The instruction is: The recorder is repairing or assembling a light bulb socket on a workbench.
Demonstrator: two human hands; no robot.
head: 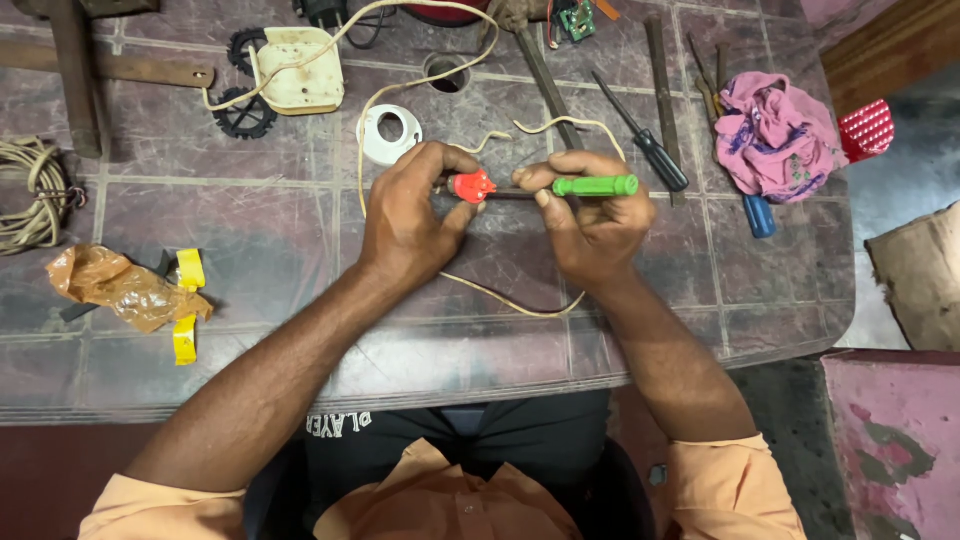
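Note:
My left hand (pixel 408 218) pinches a small red plastic part (pixel 473 186) over the middle of a worn tiled table (pixel 250 215). My right hand (pixel 590 225) grips a screwdriver with a green handle (pixel 595 186), held level, its dark shaft pointing left into the red part. A thin cream wire (pixel 520 305) loops out from under my hands toward me and runs back up the table to a cream switch box (pixel 297 70). A white round plastic ring (pixel 389 133) lies just beyond my left hand.
A black-handled screwdriver (pixel 640 140), a blue-handled tool (pixel 759 215) and a pink rag (pixel 775 135) lie to the right. Files and metal bars sit at the back. A rope coil (pixel 35 195), crumpled orange plastic (pixel 115 285) and yellow tape (pixel 187 305) lie left.

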